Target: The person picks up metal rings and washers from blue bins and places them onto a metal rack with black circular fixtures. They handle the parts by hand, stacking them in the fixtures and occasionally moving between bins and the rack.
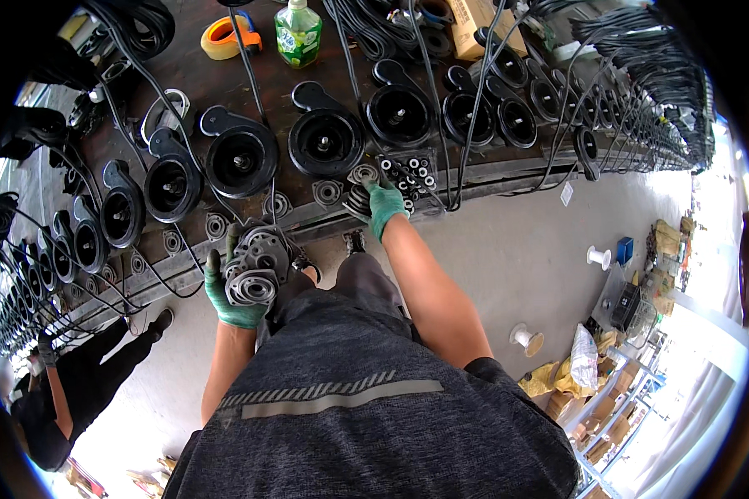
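Note:
My left hand [230,301], in a green glove, is closed around a bunch of grey round parts [262,259] with concentric rings, held just in front of the bench edge. My right hand [385,205], gloved in green too, reaches to the bench edge with its fingers closed on a grey ringed disc [363,174]. Beside those fingers leans a stack of similar grey discs [357,202]; whether the hand also grips it I cannot tell. Right of it lies a patch of small black and white rings [409,175]. Behind stand black round housings [326,141] with central metal studs.
More grey discs [328,193] line the bench edge [308,229]. Black cables [472,108] hang across the housings. An orange tape dispenser [230,38] and a green bottle [298,35] stand farther back. Spools [526,339] sit on the floor; another person [62,407] works at left.

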Demonstrator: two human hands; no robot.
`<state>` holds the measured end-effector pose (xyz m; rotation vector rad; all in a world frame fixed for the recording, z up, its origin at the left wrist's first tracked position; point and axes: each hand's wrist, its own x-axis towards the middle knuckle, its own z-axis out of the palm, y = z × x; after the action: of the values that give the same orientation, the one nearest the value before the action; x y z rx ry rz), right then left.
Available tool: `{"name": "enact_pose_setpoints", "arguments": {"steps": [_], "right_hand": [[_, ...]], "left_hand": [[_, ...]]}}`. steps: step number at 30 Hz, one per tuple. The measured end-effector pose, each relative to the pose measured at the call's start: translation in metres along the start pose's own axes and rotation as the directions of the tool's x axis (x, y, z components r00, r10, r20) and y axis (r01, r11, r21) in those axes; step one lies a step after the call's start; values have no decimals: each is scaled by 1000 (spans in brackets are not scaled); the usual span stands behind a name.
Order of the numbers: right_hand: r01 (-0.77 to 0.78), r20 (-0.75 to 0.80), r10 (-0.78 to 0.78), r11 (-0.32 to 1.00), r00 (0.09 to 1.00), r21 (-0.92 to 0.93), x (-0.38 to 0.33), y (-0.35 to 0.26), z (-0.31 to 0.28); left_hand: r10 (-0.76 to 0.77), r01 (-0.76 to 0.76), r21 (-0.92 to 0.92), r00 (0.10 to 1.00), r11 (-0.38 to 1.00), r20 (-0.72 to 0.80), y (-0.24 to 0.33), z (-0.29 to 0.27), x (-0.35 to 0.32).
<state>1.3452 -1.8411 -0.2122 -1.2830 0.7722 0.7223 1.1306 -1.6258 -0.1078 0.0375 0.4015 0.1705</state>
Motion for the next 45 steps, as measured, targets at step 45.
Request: {"name": "enact_pose_setpoints", "arguments": {"steps": [45], "right_hand": [[610, 675, 81, 359, 733, -706, 101, -209, -197]], "left_hand": [[294, -311, -128, 946, 942, -136, -287, 62, 36]]}}
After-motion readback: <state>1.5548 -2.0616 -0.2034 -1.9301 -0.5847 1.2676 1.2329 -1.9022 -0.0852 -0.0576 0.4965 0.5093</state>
